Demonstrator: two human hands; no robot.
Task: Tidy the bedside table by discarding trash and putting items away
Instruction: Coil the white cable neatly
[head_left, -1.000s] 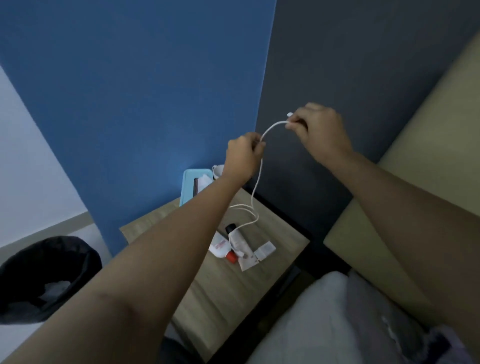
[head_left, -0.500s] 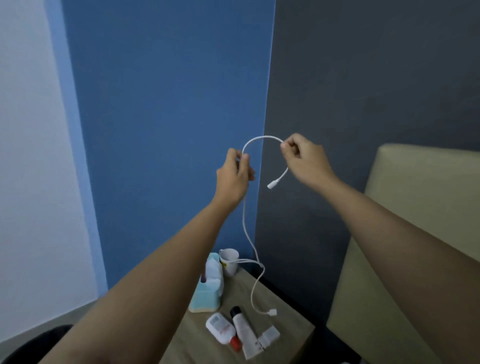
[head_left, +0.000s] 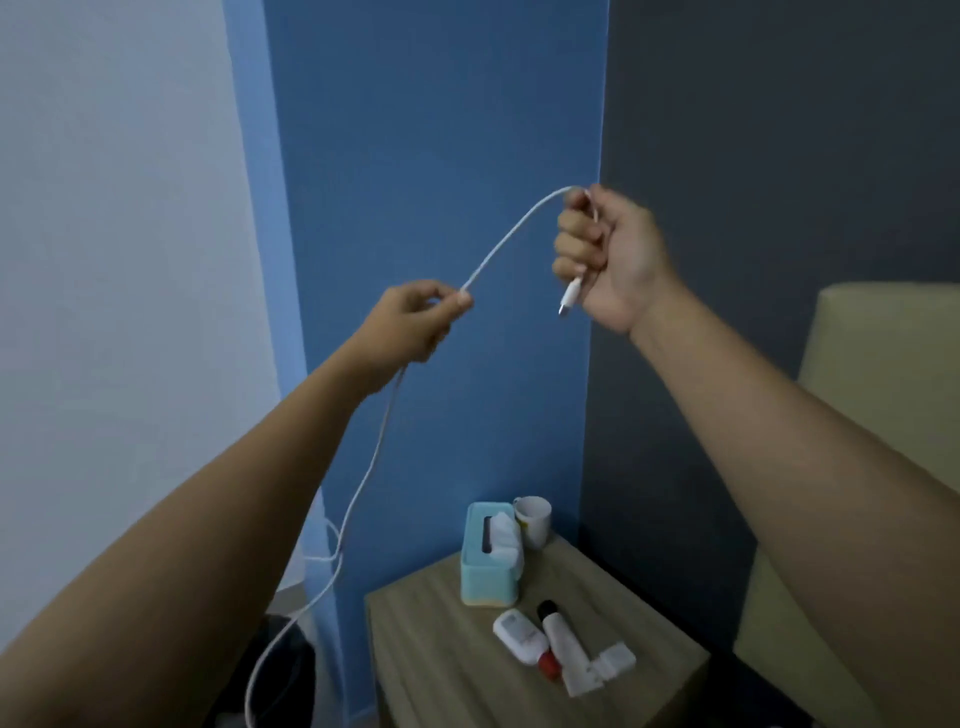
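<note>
White cable (head_left: 509, 236) is held high above the bedside table (head_left: 441, 649), clamped near one end in the right hand's (head_left: 608, 254) curled fingers and pinched by the left hand (head_left: 415, 322). Coiling appears to be in hand, so loops should be gathered next.

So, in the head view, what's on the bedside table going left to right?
Front row: white bottle with red cap → white tube with black cap → small white box. Back row: teal tissue box → white mug.
</note>
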